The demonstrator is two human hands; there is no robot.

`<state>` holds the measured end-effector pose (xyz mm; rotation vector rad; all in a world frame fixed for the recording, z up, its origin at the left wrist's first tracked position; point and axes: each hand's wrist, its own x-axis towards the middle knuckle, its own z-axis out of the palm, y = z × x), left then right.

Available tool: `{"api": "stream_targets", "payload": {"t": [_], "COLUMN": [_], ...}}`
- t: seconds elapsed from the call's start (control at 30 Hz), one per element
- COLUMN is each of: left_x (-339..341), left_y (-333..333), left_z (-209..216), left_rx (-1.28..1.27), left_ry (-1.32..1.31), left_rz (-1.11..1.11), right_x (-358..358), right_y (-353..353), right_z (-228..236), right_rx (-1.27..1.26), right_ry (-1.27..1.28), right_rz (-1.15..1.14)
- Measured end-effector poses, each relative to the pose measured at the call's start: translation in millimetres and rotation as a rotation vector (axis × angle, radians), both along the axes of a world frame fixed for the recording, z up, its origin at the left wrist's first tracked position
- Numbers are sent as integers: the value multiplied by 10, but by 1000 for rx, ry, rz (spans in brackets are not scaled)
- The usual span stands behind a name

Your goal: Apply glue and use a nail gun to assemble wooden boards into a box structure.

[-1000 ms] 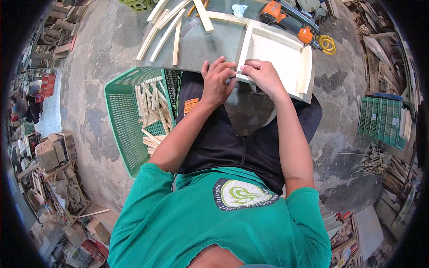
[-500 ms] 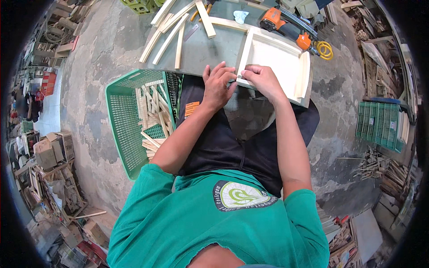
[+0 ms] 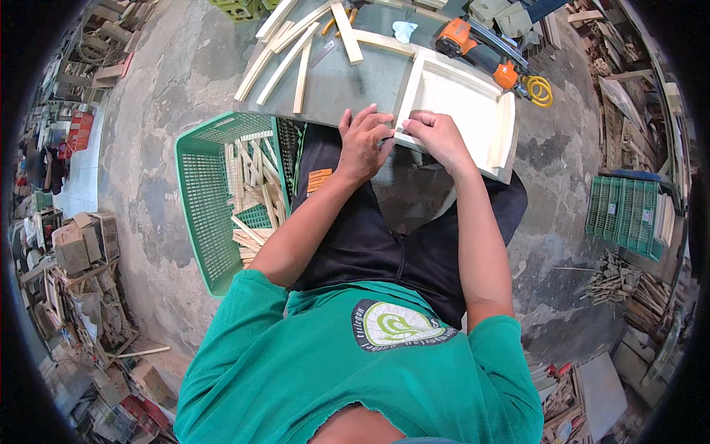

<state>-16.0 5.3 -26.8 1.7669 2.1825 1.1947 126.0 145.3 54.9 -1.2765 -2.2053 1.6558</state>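
A shallow wooden frame with a white panel inside lies at the right of the grey work table, its near edge toward my lap. My left hand is at the frame's near left corner, index finger and thumb closed in against it, the outer fingers raised and spread. Beside it, my right hand pinches the same corner with bent fingers, its back covering part of the near rail. Whether a small piece sits between the fingertips is hidden. A loose wooden strip rests along the frame's right side.
Several loose wooden strips lie at the table's left, near pliers. An orange and black nail gun with a coiled yellow hose sits behind the frame. On my left stands a green crate of wood offcuts.
Both hands stay at the frame's corner with almost no shift. The whole view has tilted slightly, so the table and tools sit a little differently in the picture.
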Motion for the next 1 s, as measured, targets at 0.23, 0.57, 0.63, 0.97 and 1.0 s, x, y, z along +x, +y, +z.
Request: {"api": "stream_targets", "payload": {"t": [0.23, 0.57, 0.63, 0.97, 1.0], "left_x": [14, 7, -21, -98, -103], "left_y": [18, 3, -17, 6, 3], "left_z": [11, 34, 14, 112, 115], "left_rx": [2, -11, -16, -62, -63], "left_ry": [2, 20, 18, 54, 70], "left_rz": [0, -6, -8, -42, -45], "right_x": [4, 67, 29, -42, -54], "right_y": [17, 508, 814, 2047, 2060], "right_z": [12, 72, 199, 139, 158], "right_rx": [-6, 186, 374, 827, 831], "right_ry": [-32, 304, 220, -782, -777], "right_rz": [-5, -299, -304, 180, 182]}}
